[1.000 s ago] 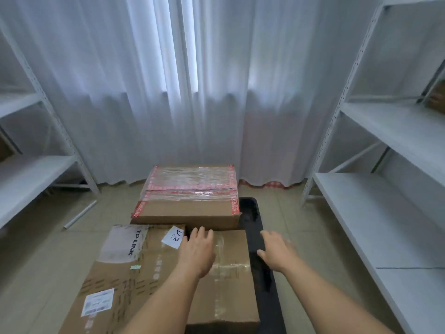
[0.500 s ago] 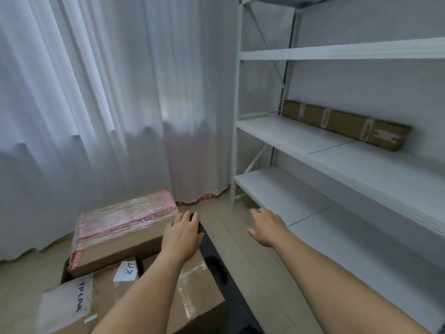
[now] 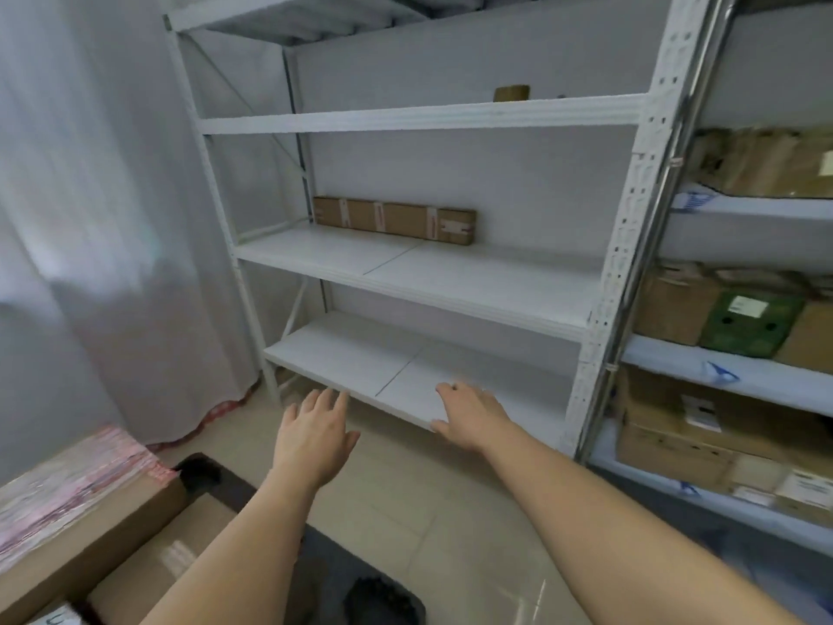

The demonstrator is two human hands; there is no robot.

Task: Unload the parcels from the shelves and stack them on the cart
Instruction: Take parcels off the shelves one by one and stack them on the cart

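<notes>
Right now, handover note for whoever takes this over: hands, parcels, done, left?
Left hand and right hand: both open, empty, raised toward the white shelf unit.
On the cart: red-taped parcel and a plain brown box, bottom left.
Left: long taped box at the back of the middle shelf, a small brown item on the upper shelf, and the cardboard boxes filling the next unit to the right.

no readable text, labels on parcels point(image 3: 703, 412) too blurred to read
</notes>
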